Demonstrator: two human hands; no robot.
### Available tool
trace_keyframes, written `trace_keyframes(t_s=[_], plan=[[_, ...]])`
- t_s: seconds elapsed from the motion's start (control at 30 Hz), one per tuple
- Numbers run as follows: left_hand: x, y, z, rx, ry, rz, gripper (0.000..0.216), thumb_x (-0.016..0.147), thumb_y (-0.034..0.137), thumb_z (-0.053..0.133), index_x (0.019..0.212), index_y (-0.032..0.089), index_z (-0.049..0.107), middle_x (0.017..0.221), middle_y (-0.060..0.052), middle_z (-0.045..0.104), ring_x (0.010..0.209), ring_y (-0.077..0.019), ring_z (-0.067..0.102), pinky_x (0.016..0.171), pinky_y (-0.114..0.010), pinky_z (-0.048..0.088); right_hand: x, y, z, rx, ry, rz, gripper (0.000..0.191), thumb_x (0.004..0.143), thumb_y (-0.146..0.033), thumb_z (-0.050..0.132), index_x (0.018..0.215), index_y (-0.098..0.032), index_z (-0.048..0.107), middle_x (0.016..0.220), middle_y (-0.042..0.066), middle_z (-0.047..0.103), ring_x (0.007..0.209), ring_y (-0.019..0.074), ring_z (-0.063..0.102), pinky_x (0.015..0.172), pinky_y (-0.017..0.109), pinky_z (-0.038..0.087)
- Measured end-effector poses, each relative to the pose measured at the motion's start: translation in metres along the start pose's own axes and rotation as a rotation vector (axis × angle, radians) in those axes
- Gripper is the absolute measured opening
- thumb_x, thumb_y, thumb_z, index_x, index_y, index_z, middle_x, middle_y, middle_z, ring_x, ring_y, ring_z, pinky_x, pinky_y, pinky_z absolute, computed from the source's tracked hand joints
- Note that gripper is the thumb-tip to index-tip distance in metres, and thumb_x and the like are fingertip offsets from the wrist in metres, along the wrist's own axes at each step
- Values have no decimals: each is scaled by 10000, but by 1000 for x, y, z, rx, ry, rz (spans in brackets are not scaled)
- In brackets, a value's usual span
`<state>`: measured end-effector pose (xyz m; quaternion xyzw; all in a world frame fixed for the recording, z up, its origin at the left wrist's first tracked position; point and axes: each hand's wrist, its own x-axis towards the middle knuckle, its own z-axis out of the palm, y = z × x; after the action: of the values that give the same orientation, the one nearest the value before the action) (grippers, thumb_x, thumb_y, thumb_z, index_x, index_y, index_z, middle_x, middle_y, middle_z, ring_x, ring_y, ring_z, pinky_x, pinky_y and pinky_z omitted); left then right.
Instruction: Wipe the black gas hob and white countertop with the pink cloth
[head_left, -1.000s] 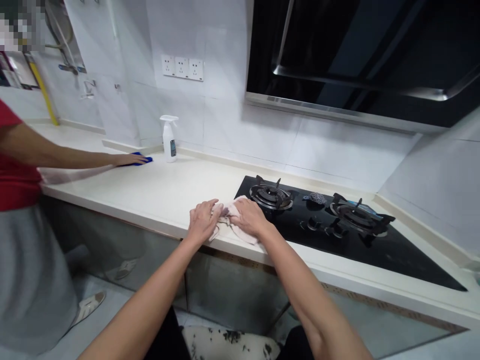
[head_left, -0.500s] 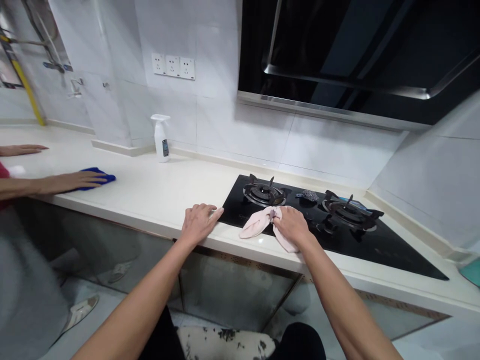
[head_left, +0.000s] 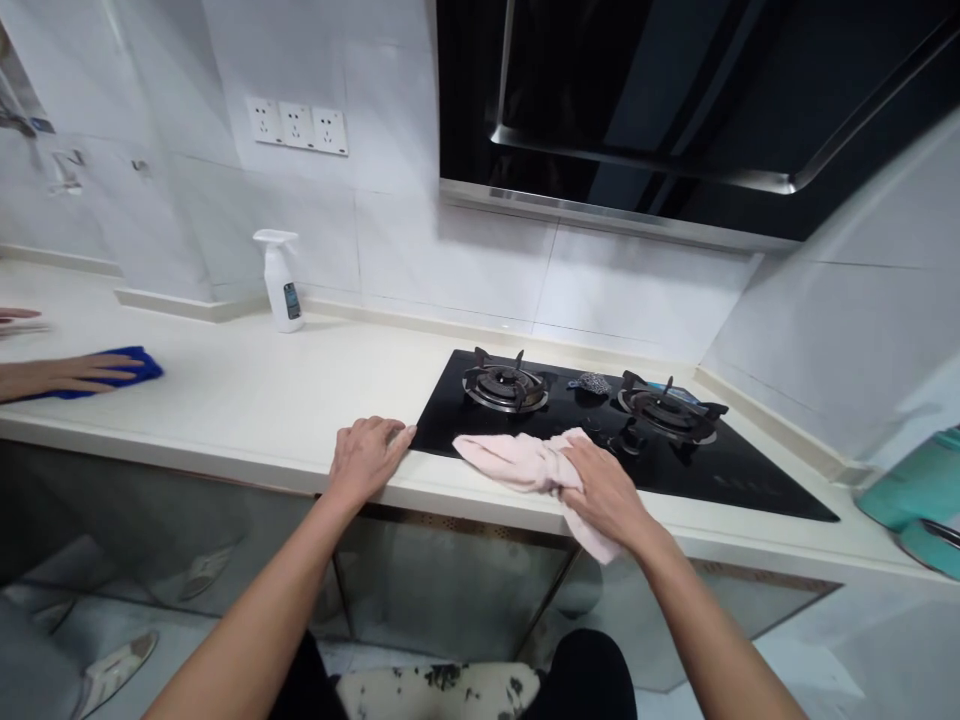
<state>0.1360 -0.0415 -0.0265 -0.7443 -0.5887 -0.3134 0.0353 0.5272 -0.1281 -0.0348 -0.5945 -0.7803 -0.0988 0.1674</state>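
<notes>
My right hand (head_left: pixel 604 490) is closed on a pale pink cloth (head_left: pixel 517 460), bunched over the front edge of the black gas stove (head_left: pixel 750 490). One end of the cloth hangs past the counter's edge. My left hand (head_left: pixel 367 455) rests on the white counter (head_left: pixel 330 385), fingers spread, its thumb at the stove's front left corner. Behind the cloth stand the left burner (head_left: pixel 506 387) and the right burner (head_left: pixel 667 408). Between them lies a steel wool scrubber (head_left: pixel 592 384).
A white spray bottle (head_left: pixel 282 285) stands near the wall. At far left, another person's hand (head_left: pixel 82 375) presses a blue cloth (head_left: pixel 142 365) on the counter. A black range hood (head_left: pixel 637 110) overhangs the stove. A teal container (head_left: pixel 911 480) sits at the right end.
My right hand has pulled the pink cloth toward the counter's front edge, and its end now hangs over. My view has turned right, bringing the teal container further in.
</notes>
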Motion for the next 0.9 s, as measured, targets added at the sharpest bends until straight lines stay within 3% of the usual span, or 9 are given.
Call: trace_keyframes(t_s=[0.1,0.2,0.3,0.4,0.53,0.73,0.9], plan=[[0,2,-1,18,-12,0,486,1016,560,413,1074,249,783,1171,-112,779,1187,-342,638,1041,-510,424,-45,53,-1,-35,69,71,569,860,-288,529,1414,-194,621,1577,146,543,1478,298,454,1207,493,358],[0,5,-4,30,-35,-9,492,1015,557,414,1079,240,785,1171,-118,775,1195,-351,636,1045,-515,426,-70,115,-8,-123,90,209,527,899,-319,475,1368,-156,653,1527,168,593,1415,313,530,1178,489,402],[1,8,-5,54,-41,-3,497,1006,565,425,1078,235,790,1178,-128,769,1199,-360,630,1034,-512,432,-72,163,-21,-194,80,324,520,957,-337,401,1356,-133,664,1465,177,645,1353,315,589,1144,451,428],[1,9,-4,68,-28,-1,492,1004,563,429,1076,236,790,1174,-128,769,1200,-357,630,1032,-504,437,-61,184,-30,-239,59,474,525,968,-319,385,1386,-152,655,1429,175,672,1274,316,644,1058,432,466],[0,7,-3,41,-15,-6,491,1011,566,426,1081,242,788,1180,-120,770,1197,-352,632,1043,-511,432,-50,180,-33,-274,52,583,517,958,-324,404,1388,-175,652,1383,177,696,1205,329,671,995,440,471],[-2,11,-3,28,-7,7,467,1019,557,448,1082,244,789,1159,-120,773,1178,-356,628,1020,-507,431,-76,142,-21,-194,62,331,541,1001,-507,381,1312,-168,666,1406,176,674,1312,327,602,1085,449,438],[-5,14,0,16,19,-1,434,1016,548,489,1088,242,788,1155,-117,772,1153,-350,629,1011,-503,429,-77,72,-1,-177,167,174,583,974,-621,467,1306,-181,657,1486,190,620,1417,349,530,1156,528,392]])
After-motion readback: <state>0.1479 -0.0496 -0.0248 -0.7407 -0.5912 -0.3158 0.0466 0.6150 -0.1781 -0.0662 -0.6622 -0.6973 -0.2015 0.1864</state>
